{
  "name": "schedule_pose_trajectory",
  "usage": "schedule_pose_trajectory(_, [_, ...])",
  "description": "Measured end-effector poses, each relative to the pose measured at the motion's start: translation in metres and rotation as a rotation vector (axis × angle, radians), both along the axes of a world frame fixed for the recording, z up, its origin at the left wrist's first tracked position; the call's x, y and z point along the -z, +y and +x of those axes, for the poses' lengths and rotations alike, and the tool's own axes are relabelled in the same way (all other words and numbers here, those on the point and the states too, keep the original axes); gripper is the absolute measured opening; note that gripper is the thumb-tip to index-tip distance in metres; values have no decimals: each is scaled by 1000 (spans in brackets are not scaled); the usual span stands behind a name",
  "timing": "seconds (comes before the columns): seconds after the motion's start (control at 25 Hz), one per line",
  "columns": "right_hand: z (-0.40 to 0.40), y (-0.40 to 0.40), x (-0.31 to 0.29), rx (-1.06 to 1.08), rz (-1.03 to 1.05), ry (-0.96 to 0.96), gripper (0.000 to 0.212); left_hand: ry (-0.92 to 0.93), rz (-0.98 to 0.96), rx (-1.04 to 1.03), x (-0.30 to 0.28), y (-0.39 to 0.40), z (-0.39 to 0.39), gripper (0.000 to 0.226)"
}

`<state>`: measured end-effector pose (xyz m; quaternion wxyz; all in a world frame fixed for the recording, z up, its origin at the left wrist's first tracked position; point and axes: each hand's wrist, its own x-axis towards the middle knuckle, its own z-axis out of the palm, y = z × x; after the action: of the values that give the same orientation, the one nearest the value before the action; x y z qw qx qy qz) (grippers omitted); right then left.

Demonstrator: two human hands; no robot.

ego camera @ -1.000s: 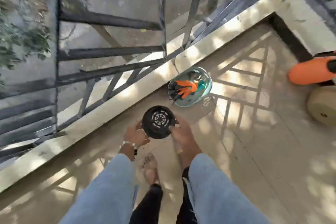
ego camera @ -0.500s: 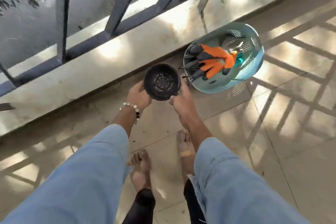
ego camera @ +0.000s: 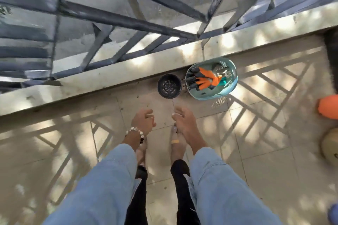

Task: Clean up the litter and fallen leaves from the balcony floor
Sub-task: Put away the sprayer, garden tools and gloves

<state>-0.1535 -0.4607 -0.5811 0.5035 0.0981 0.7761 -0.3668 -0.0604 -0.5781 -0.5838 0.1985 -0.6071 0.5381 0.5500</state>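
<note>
Black round pot (ego camera: pixel 169 86), perforated base, stands upright on floor (ego camera: pixel 256 133).

Teal perforated plastic basket (ego camera: pixel 230 91) at one o'clock, against the pale concrete ledge (ego camera: pixel 113 76), holding orange-and-black gloves (ego camera: pixel 204 80). Dark metal railing (ego camera: pixel 128 22) at twelve o'clock. Orange rounded object (ego camera: pixel 328 106) and tan round object (ego camera: pixel 330 149) at three o'clock.

Smooth, faintly glossy floor tiles (ego camera: pixel 265 160) catch the dappled light. Dark painted metal railing (ego camera: pixel 128 22), matt, over a rough, stained concrete curb (ego camera: pixel 109 76). Black plastic pot (ego camera: pixel 169 86), dull. Teal plastic basket (ego camera: pixel 232 86), slightly shiny, perforated. Orange gloves (ego camera: pixel 205 80) look rubber-coated cloth. Pale denim sleeves (ego camera: pixel 219 188), soft.
</note>
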Motion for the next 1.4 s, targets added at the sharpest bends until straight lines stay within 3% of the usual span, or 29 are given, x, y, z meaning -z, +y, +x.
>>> schedule_pose_trajectory(0.08, [5,4,-66,-147,50,82,30,-20,-57,42,-66,8,22,30])
schedule_pose_trajectory(0.28, [28,7,-219,-570,12,300,32,-64,-246,114,-224,24,73,29])
schedule_pose_trajectory(0.48, [74,-5,-313,-1080,-26,431,40,-59,-353,92,-327,47,134,33])
schedule_pose_trajectory(0.68, [150,-34,-350,-1481,-80,528,39,-153,-421,-91,-364,65,236,36])
schedule_pose_trajectory(0.88, [267,-59,-368,-1721,-170,566,37,-253,-436,-336,-381,100,371,34])
schedule_pose_trajectory(1.12, [434,-39,-375,-1887,-279,497,31,-403,-396,-612,-384,182,523,33])
schedule_pose_trajectory(1.4, [572,-35,-378,-2296,-374,436,35,-480,-364,-840,-386,230,623,32])
